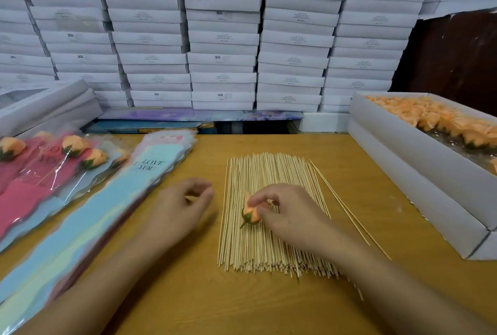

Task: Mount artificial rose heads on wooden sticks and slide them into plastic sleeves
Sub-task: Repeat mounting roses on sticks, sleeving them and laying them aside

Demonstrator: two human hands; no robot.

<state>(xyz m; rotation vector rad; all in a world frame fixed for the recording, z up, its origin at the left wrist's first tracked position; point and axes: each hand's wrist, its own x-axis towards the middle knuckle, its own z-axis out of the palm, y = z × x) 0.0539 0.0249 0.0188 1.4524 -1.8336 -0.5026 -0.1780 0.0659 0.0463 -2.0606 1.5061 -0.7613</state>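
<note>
A wall of stacked white boxes (223, 38) rises behind your wooden table (188, 294), many stamped SGS. On your right a long white carton (419, 151) sits on the table, open-topped and filled with peach rose heads (430, 116) with green bases. On your far left lies a heap of finished roses in pink sleeves (40, 170); just beside it, toward the middle, a fanned stack of empty plastic sleeves (88, 216) in pale blue carries the words I LOVE YOU near its top end. Straight ahead of you a flat bed of wooden sticks (269, 227) lies side by side, running away from you, with a few loose sticks (347, 208) slanting off its right edge.

Your right hand (290, 213) rests over the bed of sticks, which lies between it and the table. Its thumb and fingers pinch one rose head (250, 213): a peach bud, tight and closed, green calyx and short stem pointing down toward you, tip pointing away. It hangs just over the sticks, left of the bed's middle.

Your left hand (185, 202) hovers over bare table between the sleeves and the sticks, fingers loosely curled, thumb near forefinger, holding nothing that shows; it is slightly blurred.
</note>
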